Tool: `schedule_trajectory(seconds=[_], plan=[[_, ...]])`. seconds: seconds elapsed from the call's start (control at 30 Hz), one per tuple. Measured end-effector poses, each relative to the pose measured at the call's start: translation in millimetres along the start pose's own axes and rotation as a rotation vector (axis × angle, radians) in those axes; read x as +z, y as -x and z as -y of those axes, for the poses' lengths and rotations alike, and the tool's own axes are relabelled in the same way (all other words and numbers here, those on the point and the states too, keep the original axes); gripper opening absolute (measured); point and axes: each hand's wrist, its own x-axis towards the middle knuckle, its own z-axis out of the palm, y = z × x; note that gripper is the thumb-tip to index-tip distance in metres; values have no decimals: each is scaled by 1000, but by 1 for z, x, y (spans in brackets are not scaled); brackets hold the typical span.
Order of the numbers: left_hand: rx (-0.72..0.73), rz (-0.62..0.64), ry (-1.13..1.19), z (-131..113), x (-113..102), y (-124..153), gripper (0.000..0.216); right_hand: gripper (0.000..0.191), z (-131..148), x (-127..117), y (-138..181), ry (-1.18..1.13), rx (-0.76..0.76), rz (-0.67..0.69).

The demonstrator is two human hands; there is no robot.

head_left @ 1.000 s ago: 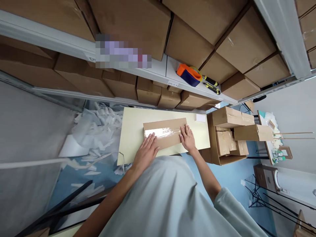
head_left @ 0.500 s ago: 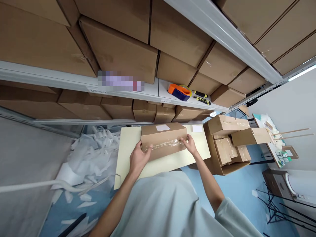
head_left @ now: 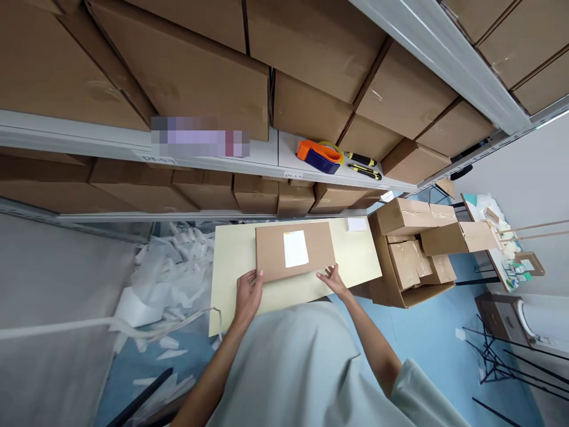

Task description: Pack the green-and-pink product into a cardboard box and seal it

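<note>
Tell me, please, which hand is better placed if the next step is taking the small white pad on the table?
Probably the right hand: it is by the near right corner of the box, closer to the white pad. The left hand is at the left corner, with the box between it and the pad.

The labelled carton (head_left: 272,255) is matt cardboard, its label (head_left: 296,249) smooth paper; the tabletop (head_left: 235,243) is smooth, perhaps laminate; the shirt (head_left: 297,367) is matt cloth, the shelf beam (head_left: 444,53) glossy metal.

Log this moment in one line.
left hand: at box, near-left corner | right hand: open, by near-right corner | box: on table, white label up
</note>
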Motion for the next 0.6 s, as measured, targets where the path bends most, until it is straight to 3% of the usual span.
schedule_trajectory(seconds=[0.2,0.37,0.6], plan=[[2,59,4,-15,2,-36,84,84,44,-25,-19,67,4,-54],[61,174,42,-31,7,-58,77,78,65,-11,-23,-9,-100,186],[86,241,99,-30,-2,-55,79,75,70,-15,-15,-63,-120,226]])
